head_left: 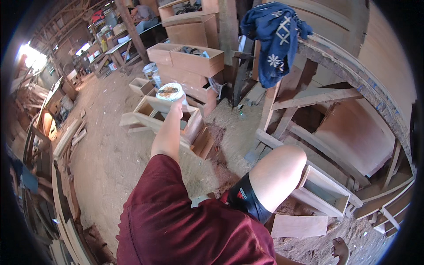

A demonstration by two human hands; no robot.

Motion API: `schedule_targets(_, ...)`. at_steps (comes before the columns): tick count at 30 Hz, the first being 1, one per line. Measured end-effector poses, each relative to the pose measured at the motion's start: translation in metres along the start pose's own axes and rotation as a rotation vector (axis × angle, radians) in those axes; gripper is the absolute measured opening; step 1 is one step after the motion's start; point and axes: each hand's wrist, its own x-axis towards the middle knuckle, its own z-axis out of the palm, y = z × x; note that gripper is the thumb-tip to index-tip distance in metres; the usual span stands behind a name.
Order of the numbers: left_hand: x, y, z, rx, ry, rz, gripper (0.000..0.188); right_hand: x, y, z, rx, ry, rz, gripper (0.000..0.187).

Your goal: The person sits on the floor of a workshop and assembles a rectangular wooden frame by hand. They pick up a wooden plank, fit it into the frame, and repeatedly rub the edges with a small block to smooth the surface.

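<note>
Currently, the white tub is gripped by the left hand, over the wooden drawers; the right hand (curled, its contents cannot be told) is seen well apart from them.

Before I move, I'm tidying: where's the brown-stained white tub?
Head view, upper left of centre: the tub is at the left hand, by an open wooden drawer.

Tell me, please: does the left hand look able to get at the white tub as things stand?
Yes, it seems so: the left hand is at the near edge of the white tub, with nothing visible between them; its grip is unclear.
</note>
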Motion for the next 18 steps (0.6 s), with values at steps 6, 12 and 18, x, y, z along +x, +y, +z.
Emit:
schedule_targets(6,-0.048,-0.018,0.082,-0.313,0.391,-0.130,0.076,-0.054,0.023,0.001,-0.091,0.174,0.119,0.026)
schedule_targets(12,-0.041,-0.007,-0.042,-0.464,0.195,0.167,0.043,-0.028,0.025,0.004,-0.106,0.083,0.070,0.030)
schedule_targets(18,-0.163,0.060,-0.095,-0.489,-0.039,0.022,0.004,-0.058,0.035,0.009,-0.098,0.137,0.097,0.032)
